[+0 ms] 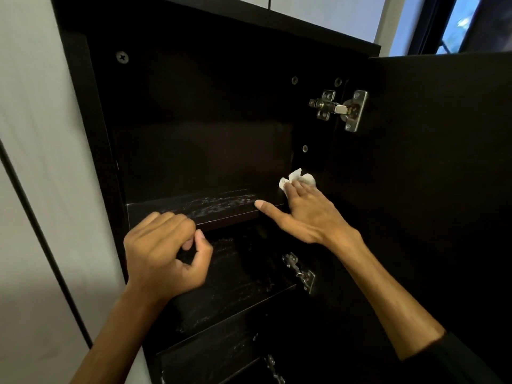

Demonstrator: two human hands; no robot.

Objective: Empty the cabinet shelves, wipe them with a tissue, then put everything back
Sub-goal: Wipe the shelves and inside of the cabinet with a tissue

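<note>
A dark cabinet stands open with bare shelves. Its upper shelf (194,207) carries pale smeared streaks. At that shelf's right end lies a crumpled white tissue (300,178), and my right hand (302,212) presses it down with straight fingers, thumb stretched out to the left. My left hand (163,253) hovers in front of the shelf's front edge, fingers curled in with nothing in them. A lower shelf (243,289) below also shows streaks.
The cabinet door (443,189) hangs open on the right, held by metal hinges (339,108). A pale wall (41,162) runs along the left side. A window (471,23) shows at the top right.
</note>
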